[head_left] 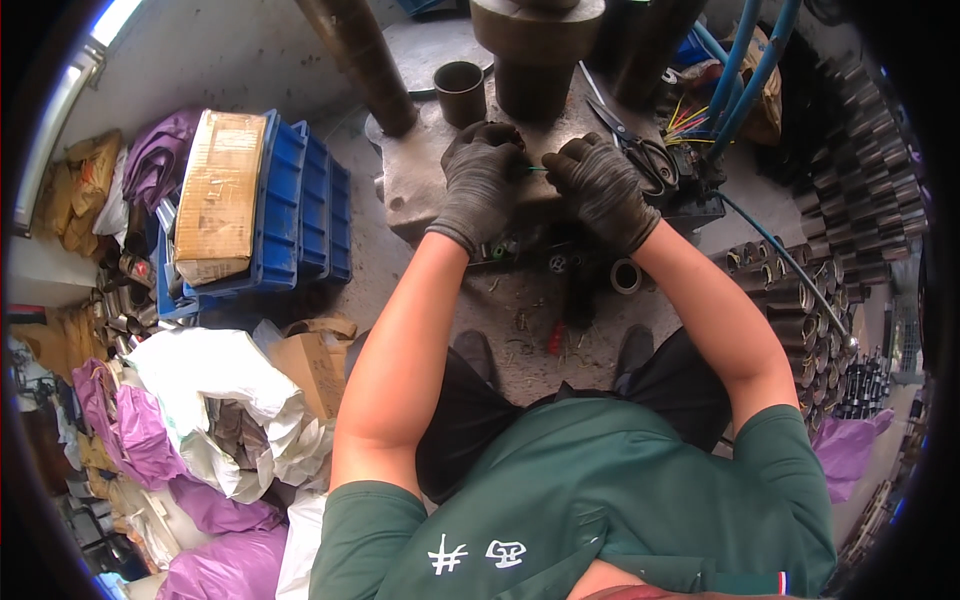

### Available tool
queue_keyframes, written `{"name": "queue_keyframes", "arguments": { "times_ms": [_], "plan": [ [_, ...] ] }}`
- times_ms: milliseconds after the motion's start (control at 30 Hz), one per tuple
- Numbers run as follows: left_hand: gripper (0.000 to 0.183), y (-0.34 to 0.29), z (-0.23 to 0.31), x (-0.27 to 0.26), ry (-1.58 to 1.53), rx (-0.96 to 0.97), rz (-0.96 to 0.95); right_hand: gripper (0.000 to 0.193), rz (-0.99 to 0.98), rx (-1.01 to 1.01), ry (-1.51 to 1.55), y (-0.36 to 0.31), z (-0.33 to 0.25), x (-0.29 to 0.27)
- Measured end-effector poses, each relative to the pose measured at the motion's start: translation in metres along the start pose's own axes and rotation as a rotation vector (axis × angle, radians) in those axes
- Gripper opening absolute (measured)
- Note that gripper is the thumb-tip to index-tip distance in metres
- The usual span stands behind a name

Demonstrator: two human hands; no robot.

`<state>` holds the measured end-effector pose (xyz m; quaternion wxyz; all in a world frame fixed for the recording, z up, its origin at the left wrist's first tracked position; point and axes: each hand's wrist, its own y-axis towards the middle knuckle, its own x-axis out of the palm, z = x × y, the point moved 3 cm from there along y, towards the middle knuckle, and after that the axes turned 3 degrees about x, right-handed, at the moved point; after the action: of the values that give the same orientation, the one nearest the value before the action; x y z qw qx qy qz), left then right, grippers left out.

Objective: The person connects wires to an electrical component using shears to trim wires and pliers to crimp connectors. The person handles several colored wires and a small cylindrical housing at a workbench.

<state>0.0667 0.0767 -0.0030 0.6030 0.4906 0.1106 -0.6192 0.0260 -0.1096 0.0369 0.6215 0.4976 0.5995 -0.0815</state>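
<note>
A thin green strand (537, 169) spans the small gap between the left hand (485, 180) and the right hand (597, 188), near the front edge of the press bed (415, 165).
The right hand's fingertips seem to pinch it; the left hand is narrow and curled, its grip hidden. Light, even tension, well clear of the thick steel ram (535, 88), would probably work best. The ribbed knit gloves (625, 217) are grimy, the bed worn metal; a smooth, open-topped cylinder (460, 100) stands toward its far-left corner, dark-handled scissors (636, 143) toward its right edge.

Thin, straight green strand (537, 169)
</note>
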Motion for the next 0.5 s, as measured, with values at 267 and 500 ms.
{"name": "queue_keyframes", "arguments": {
  "times_ms": [267,500],
  "plan": [
    [0.030,0.001,-0.005,0.001,-0.534,-0.215,0.005,0.017,-0.154,0.425,0.341,-0.009,0.008,0.023],
    [0.027,0.000,0.015,-0.017,0.064,0.111,-0.108,0.021,-0.276,1.357,1.572,-0.036,0.011,0.046]
  ]
}}
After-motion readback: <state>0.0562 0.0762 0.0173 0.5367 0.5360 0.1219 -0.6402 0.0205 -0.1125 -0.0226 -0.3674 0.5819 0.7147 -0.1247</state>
